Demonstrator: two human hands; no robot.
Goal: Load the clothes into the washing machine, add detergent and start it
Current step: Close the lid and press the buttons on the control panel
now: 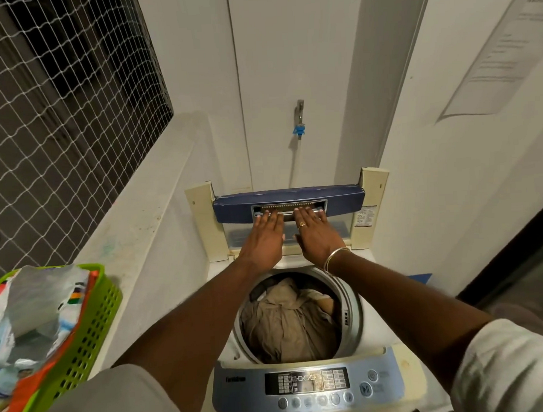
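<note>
At centre frame, the left hand (263, 239) and right hand (317, 236) lie flat, fingers straight, fingertips on the dark blue plastic handle bar (233, 207) of the raised lid. Below them, crumpled beige clothes (287, 323) fill the drum of the white top-loading washing machine (408, 383).

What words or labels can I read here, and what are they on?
"TurboDrum", faintly: control panel, left part.
Panel's button labels: too small.
Sticker on the raised lid: too small.
Paper notice on the right wall: blurred.
Packets in the green basket: print unreadable.
</note>
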